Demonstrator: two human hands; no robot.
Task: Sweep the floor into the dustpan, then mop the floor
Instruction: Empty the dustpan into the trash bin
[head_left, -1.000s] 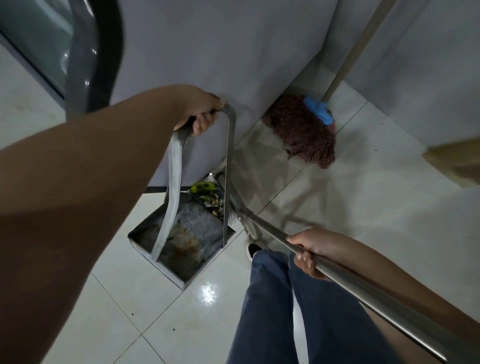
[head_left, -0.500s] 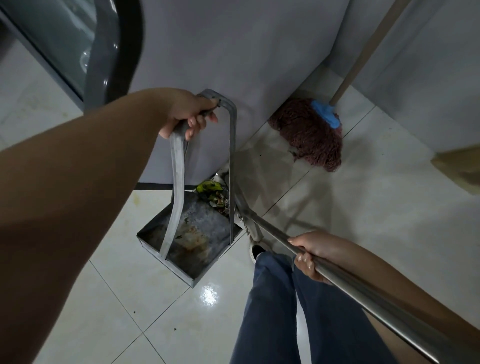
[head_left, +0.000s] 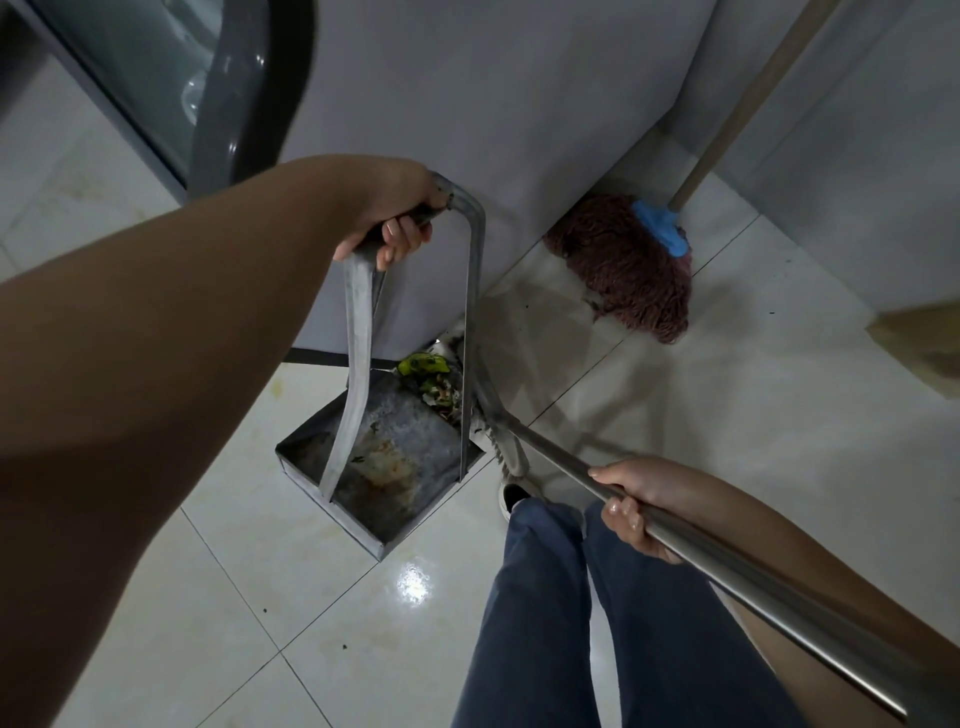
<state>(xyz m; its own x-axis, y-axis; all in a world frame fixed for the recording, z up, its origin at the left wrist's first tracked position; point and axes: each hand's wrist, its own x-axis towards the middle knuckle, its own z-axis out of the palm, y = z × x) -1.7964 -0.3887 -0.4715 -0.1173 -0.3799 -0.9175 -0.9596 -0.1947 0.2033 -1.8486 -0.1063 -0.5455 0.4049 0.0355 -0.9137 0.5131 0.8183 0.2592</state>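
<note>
One dustpan (head_left: 384, 467), one broom (head_left: 727, 551), one mop (head_left: 628, 265), two hands (head_left: 400, 213) (head_left: 639, 499).

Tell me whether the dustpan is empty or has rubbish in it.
Not empty. The dustpan holds a small heap of green and mixed scraps at its far end by the broom; the rest of its stained metal floor is bare.

A battered metal dustpan (head_left: 387, 457) (green scraps (head_left: 423, 366) at its mouth) sits beside the steel-handled broom (head_left: 691, 535); the reddish mop (head_left: 628, 265) leans nearby.
</note>
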